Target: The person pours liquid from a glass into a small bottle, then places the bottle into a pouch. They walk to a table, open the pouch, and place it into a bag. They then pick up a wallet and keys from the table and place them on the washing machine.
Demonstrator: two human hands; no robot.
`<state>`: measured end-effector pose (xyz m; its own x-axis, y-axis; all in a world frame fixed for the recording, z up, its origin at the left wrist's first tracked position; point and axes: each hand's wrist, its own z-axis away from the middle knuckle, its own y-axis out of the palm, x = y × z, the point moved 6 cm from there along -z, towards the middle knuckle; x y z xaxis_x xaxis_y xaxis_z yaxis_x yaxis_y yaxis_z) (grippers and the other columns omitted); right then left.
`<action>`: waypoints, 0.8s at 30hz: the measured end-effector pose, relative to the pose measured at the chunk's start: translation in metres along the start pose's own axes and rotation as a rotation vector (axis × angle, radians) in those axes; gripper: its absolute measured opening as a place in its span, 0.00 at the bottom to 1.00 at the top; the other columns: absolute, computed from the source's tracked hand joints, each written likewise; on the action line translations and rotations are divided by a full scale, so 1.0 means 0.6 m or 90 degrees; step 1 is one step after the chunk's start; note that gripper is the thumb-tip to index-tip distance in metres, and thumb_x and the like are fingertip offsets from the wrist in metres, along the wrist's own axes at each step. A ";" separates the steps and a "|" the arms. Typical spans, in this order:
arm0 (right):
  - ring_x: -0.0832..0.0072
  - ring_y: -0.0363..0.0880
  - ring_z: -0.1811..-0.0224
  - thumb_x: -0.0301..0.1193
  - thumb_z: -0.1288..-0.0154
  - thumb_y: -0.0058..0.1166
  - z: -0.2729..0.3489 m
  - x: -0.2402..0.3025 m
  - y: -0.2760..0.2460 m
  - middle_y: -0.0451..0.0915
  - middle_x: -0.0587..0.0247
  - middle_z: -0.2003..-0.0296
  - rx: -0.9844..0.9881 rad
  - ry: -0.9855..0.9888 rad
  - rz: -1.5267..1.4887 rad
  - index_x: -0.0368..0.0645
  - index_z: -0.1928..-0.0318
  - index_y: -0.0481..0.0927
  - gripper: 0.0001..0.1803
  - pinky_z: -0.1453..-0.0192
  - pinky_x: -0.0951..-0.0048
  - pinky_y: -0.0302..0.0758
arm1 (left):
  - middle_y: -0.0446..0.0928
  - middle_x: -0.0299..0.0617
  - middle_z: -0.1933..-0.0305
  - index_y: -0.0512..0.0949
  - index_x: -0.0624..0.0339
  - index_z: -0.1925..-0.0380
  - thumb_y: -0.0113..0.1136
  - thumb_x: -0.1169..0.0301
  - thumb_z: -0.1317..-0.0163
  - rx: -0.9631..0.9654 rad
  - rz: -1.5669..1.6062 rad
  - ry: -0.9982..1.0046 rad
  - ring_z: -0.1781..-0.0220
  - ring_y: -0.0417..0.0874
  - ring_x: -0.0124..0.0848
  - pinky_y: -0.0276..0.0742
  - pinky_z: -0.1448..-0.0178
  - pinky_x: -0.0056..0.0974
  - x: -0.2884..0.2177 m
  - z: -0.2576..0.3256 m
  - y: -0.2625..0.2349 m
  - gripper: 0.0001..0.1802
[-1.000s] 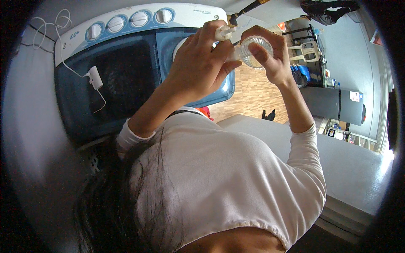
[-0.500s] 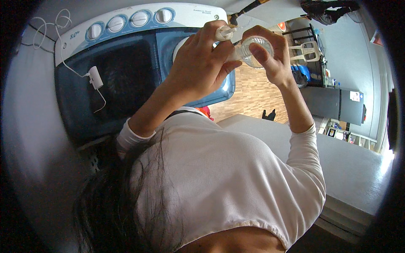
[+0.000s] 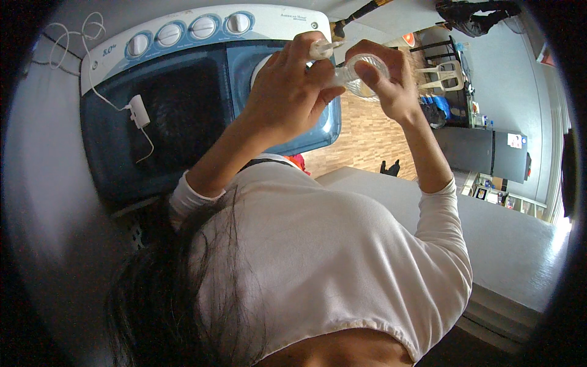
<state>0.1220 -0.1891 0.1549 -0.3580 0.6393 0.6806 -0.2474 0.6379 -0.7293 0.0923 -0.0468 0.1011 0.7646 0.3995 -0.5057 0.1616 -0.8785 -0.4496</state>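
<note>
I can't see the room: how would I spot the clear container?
Find the blue-and-white washer. Just past its right end in the picture, the right hand grips the container. It is round and ribbed, unlike the small whitish piece in the left hand.

A washing machine [image 3: 199,92] bears four white knobs [image 3: 203,27] along its panel [image 3: 269,22]; a corded white block [image 3: 139,111] rests on its dark lid [image 3: 183,122]. At right: wood-patterned floor [image 3: 370,134], pale plastic chair [image 3: 454,74], grey refrigerator [image 3: 471,148].

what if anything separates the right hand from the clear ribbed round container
Nothing visible: the right hand grips the container directly, thumb across it. The left hand, holding a small whitish plastic-looking piece, is beside it.
</note>
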 end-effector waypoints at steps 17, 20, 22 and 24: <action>0.63 0.82 0.62 0.32 0.49 0.64 0.074 -0.110 0.155 0.76 0.51 0.55 -0.103 0.169 -0.692 0.49 0.33 0.56 0.43 0.59 0.60 0.82 | 0.68 0.46 0.41 0.73 0.59 0.53 0.48 0.44 0.37 0.223 0.885 -0.317 0.46 0.74 0.37 0.69 0.48 0.39 0.134 0.037 0.028 0.29; 0.66 0.82 0.64 0.22 0.49 0.64 0.088 -0.088 0.142 0.76 0.52 0.55 -0.131 0.096 -0.760 0.47 0.33 0.53 0.45 0.60 0.66 0.80 | 0.69 0.45 0.43 0.74 0.57 0.52 0.43 0.45 0.33 0.240 0.895 -0.282 0.53 0.76 0.32 0.71 0.51 0.36 0.121 0.028 0.022 0.27; 0.64 0.82 0.64 0.27 0.54 0.68 0.094 -0.075 0.132 0.76 0.48 0.54 -0.148 0.072 -0.708 0.49 0.31 0.52 0.50 0.63 0.64 0.81 | 0.70 0.44 0.45 0.75 0.56 0.51 0.40 0.46 0.31 0.248 0.852 -0.260 0.55 0.76 0.30 0.72 0.52 0.34 0.109 0.022 0.018 0.27; 0.63 0.82 0.65 0.28 0.56 0.69 0.097 -0.059 0.121 0.75 0.46 0.53 -0.159 0.040 -0.689 0.49 0.30 0.51 0.53 0.64 0.63 0.81 | 0.71 0.42 0.47 0.74 0.56 0.51 0.40 0.46 0.31 0.253 0.777 -0.238 0.56 0.75 0.28 0.71 0.52 0.33 0.090 0.016 0.016 0.27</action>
<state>0.0645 -0.1902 0.0739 -0.0143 -0.2900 0.9569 -0.2107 0.9364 0.2807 0.1291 -0.0310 0.0628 0.0630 -0.4783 -0.8760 -0.7382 -0.6130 0.2816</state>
